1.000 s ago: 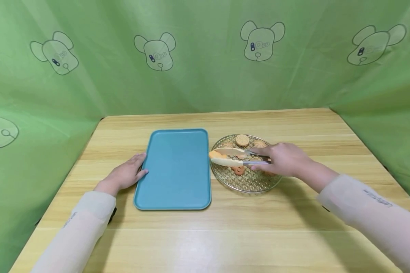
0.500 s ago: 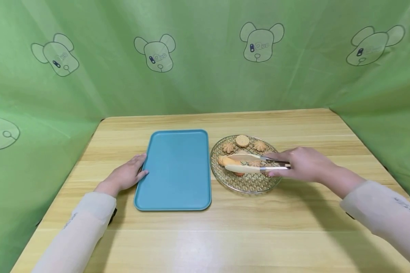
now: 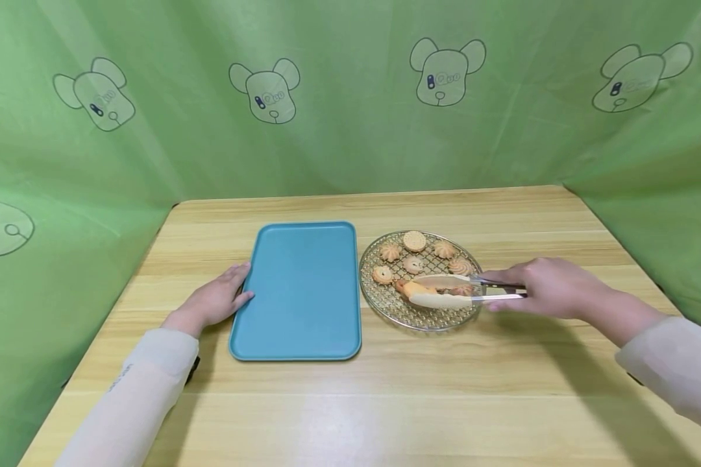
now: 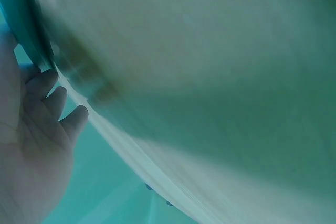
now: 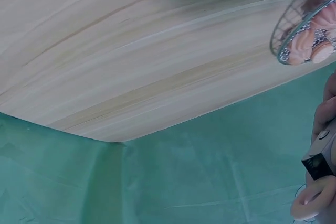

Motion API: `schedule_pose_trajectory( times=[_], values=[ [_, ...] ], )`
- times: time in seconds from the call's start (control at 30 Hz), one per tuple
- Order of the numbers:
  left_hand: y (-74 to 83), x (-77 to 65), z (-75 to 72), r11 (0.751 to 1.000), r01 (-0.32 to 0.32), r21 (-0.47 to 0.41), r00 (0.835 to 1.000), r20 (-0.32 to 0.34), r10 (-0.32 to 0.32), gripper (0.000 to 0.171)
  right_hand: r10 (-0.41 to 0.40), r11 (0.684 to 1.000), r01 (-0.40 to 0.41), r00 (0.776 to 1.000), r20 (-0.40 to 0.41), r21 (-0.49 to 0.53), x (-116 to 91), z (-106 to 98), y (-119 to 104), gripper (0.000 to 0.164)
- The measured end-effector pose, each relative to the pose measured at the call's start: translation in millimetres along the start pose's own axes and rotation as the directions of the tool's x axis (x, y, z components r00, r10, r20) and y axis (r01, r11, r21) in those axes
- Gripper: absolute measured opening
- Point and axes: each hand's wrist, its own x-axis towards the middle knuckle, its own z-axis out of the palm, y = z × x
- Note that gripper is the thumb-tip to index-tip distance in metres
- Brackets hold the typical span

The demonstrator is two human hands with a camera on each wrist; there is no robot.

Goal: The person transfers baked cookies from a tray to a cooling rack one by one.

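My right hand (image 3: pixel 555 285) grips a pair of metal tongs (image 3: pixel 505 290) with cream-coloured tips over the front part of a round, patterned glass plate (image 3: pixel 426 319). Something orange-yellow (image 3: pixel 418 290) shows between the tips, which lie beside a brown cookie (image 3: pixel 401 285). Several cookies, among them a round one (image 3: pixel 414 241) and a swirled one (image 3: pixel 460 266), sit on the plate. My left hand (image 3: pixel 213 299) rests at the left edge of a blue tray (image 3: pixel 298 292), fingers extended, thumb at the rim. In the left wrist view, the fingers (image 4: pixel 56 100) are loose beside the tray's edge.
Tray and plate stand side by side on a wooden table (image 3: pixel 350 402), the plate to the right. Green cloth (image 3: pixel 350 143) with mouse-like drawings hangs behind and at both sides. A cream-coloured loop (image 5: pixel 315 199) shows by the right hand in the right wrist view.
My right hand has drawn the tongs rightward and slightly nearer, from the plate's left edge to its front middle, uncovering more cookies. The left hand and the tray stay in place.
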Motion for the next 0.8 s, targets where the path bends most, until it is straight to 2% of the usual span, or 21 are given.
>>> schedule_pose_trajectory(
  times=[0.1,0.8],
  values=[
    [-0.4,-0.1,0.1,1.000,0.003,-0.001,1.000,0.002,-0.003,0.064,-0.024,1.000,0.024,1.000,-0.006,0.004,-3.8,-0.8,2.5,0.061],
    [-1.1,-0.3,1.4,1.000,0.014,-0.004,1.000,0.006,-0.014,0.065,-0.051,0.999,0.051,0.999,-0.003,-0.011,-10.8,-1.9,10.2,0.058]
  ],
)
